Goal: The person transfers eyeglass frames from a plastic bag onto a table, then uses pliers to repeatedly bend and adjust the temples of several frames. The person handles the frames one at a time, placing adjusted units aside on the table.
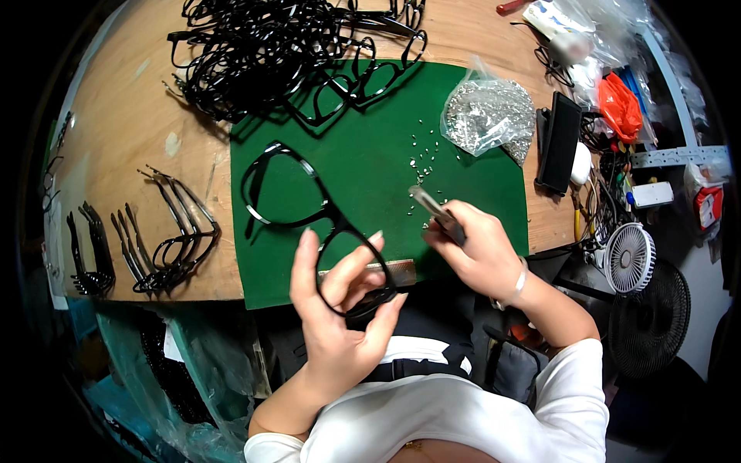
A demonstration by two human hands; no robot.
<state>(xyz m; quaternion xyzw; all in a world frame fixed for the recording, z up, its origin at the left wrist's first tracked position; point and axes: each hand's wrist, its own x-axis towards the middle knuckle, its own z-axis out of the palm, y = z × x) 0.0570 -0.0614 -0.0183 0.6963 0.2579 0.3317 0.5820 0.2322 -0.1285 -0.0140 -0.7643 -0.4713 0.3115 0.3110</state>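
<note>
My left hand (332, 301) is closed on a black eyeglass frame (340, 216). Its fingers grip the rim nearest my body, and one finger shows through that rim's opening. The frame slants up and away to the left above the green mat (370, 177). In my right hand (482, 251) is a small hand tool (436, 210) with a pale metal tip and a darker body, its exact kind unclear. The tip points up and left, near small silvery metal pieces (421, 166) scattered on the mat. Tool and frame are apart.
A heap of black eyeglass frames (262, 62) covers the mat's far left edge. Right of it lies a clear bag of metal bits (486, 116). More frames (174, 239) stand on the wooden table (154, 108) at left. A black phone-like slab (559, 143) and fans (630, 257) are at right.
</note>
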